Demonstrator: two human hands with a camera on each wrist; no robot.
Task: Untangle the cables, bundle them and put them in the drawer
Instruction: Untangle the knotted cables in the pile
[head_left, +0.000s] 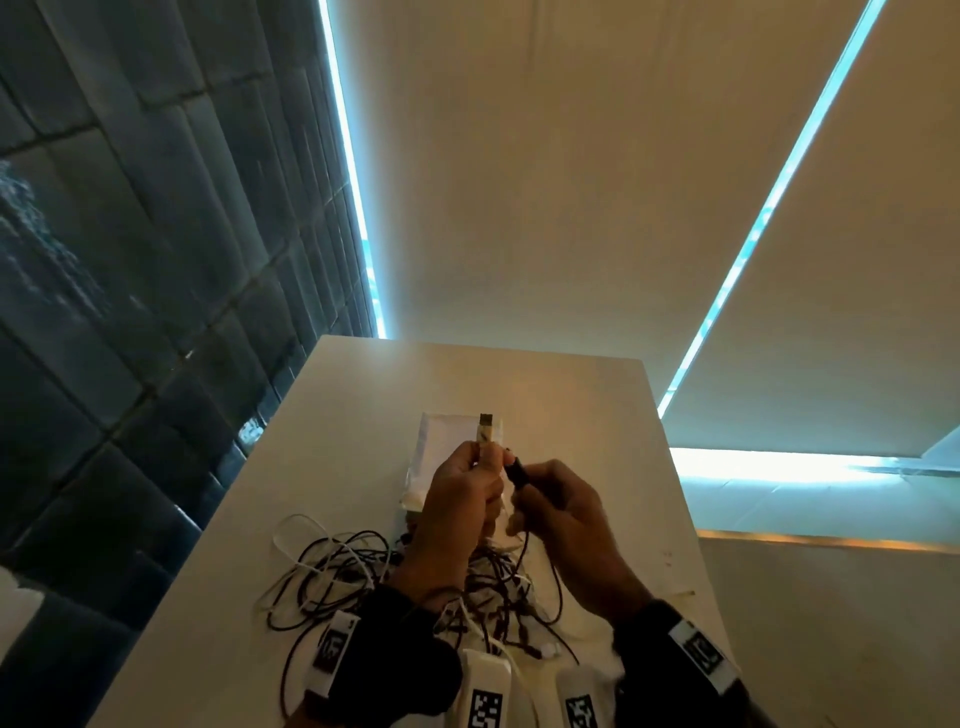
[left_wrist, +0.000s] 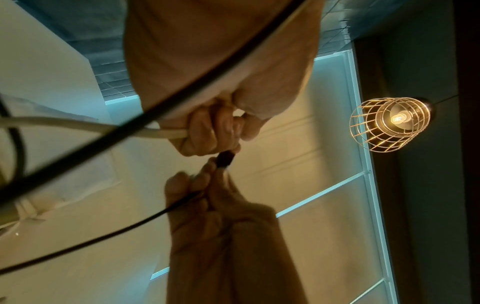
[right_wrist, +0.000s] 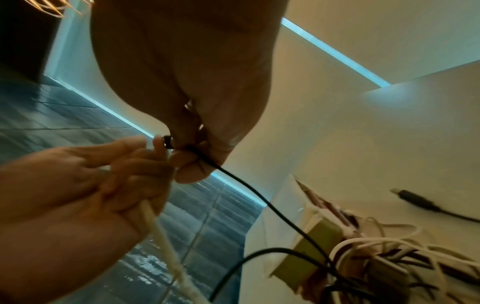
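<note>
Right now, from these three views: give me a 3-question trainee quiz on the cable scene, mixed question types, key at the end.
1. True or false: the left hand holds a white cable with a flat metal USB plug.
2. What does the right hand pinch? A) white cable B) thin black cable by its plug C) nothing
3. Where does the tangled pile of black and white cables lie?

Key: 1 true; 2 B; 3 on the white table, between the two wrists and near the person.
</note>
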